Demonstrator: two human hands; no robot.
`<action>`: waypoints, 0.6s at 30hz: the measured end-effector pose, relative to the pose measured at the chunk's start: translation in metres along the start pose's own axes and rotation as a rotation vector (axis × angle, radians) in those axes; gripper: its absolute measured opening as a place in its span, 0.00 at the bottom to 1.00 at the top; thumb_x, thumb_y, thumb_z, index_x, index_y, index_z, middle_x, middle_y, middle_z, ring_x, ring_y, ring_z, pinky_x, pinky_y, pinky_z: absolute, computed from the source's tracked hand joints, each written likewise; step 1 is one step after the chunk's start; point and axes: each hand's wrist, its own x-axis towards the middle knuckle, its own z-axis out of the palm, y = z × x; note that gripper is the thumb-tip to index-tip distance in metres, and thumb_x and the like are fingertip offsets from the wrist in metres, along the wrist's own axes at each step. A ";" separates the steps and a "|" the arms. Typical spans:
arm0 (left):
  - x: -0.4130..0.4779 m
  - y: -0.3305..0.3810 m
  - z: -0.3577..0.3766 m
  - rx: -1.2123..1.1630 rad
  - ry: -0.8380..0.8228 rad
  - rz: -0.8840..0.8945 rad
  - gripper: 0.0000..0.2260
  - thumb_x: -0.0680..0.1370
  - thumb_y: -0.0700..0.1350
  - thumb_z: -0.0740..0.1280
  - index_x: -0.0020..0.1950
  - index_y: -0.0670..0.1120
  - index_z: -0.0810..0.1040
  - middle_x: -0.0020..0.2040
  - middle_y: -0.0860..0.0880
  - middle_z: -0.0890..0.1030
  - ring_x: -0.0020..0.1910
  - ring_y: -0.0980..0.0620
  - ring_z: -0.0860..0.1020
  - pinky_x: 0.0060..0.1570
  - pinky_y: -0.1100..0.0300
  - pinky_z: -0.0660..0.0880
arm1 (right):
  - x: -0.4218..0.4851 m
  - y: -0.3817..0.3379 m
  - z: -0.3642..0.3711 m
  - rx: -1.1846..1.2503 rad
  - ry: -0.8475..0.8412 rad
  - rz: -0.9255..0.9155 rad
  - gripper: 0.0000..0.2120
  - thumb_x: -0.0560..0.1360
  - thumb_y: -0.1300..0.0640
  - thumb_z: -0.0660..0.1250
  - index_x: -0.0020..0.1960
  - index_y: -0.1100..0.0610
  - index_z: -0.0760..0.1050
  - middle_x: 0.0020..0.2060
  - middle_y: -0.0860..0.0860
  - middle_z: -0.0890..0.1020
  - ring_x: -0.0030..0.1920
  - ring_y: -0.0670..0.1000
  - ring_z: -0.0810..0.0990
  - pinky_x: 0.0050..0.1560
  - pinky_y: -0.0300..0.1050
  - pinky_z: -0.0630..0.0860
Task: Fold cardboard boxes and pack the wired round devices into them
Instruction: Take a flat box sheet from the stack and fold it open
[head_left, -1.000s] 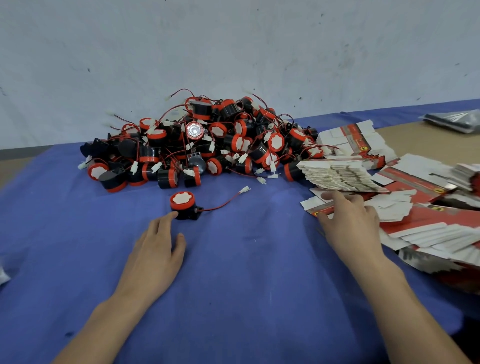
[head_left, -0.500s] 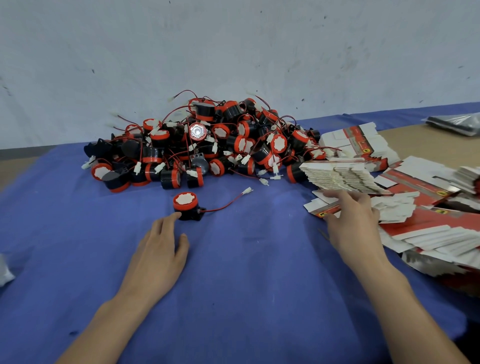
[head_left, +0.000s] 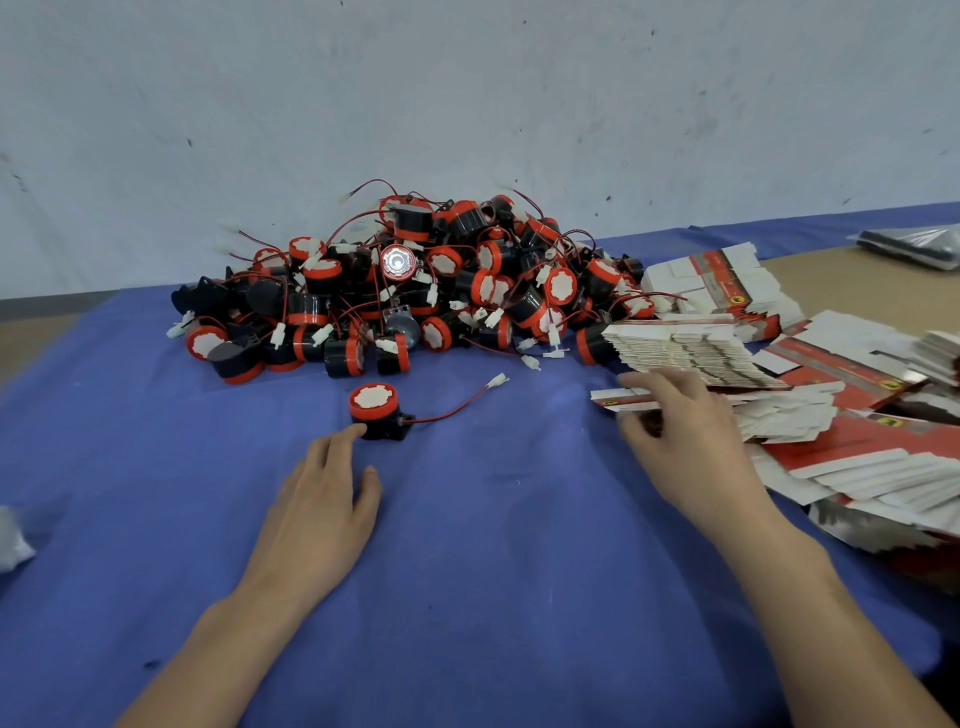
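A single round black-and-red device (head_left: 374, 410) stands alone on the blue cloth (head_left: 467, 571), its red wire ending in a white plug (head_left: 497, 380). My left hand (head_left: 324, 499) lies flat, fingers apart, fingertips touching the device's base. Behind it rises a big pile of the same wired devices (head_left: 415, 286). At the right, my right hand (head_left: 680, 441) pinches the edge of a flat red-and-white cardboard box (head_left: 621, 401) at the bottom of a fanned stack of flat boxes (head_left: 685, 351).
More flat red-and-white boxes (head_left: 857, 457) spread over the right side, with another stack (head_left: 722, 291) behind. A grey plastic bag (head_left: 914, 244) lies far right on the bare tabletop. A white wall stands close behind the pile. A white scrap (head_left: 10, 540) sits at the left edge.
My right hand has slid left along the flat boxes and closed its fingers on the edge of one. The left hand has stayed by the lone device.
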 end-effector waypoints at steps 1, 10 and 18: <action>0.000 0.000 0.000 0.000 -0.002 0.000 0.23 0.83 0.50 0.58 0.77 0.52 0.61 0.69 0.49 0.69 0.60 0.49 0.73 0.51 0.52 0.74 | -0.001 0.001 0.003 -0.116 -0.055 -0.013 0.20 0.79 0.48 0.67 0.70 0.44 0.72 0.72 0.52 0.68 0.70 0.59 0.68 0.76 0.59 0.56; -0.001 0.002 -0.001 0.012 -0.009 0.000 0.22 0.83 0.50 0.58 0.77 0.52 0.60 0.71 0.50 0.68 0.65 0.49 0.71 0.56 0.52 0.73 | 0.008 0.007 0.007 -0.242 0.175 0.041 0.10 0.82 0.57 0.62 0.58 0.52 0.81 0.56 0.55 0.81 0.60 0.64 0.74 0.74 0.65 0.56; -0.008 0.018 -0.011 -0.175 0.175 0.121 0.20 0.82 0.54 0.58 0.74 0.58 0.62 0.67 0.62 0.66 0.67 0.58 0.68 0.63 0.57 0.69 | -0.016 -0.045 -0.001 -0.012 0.404 -0.421 0.11 0.80 0.66 0.63 0.59 0.56 0.79 0.46 0.53 0.81 0.50 0.59 0.75 0.70 0.66 0.65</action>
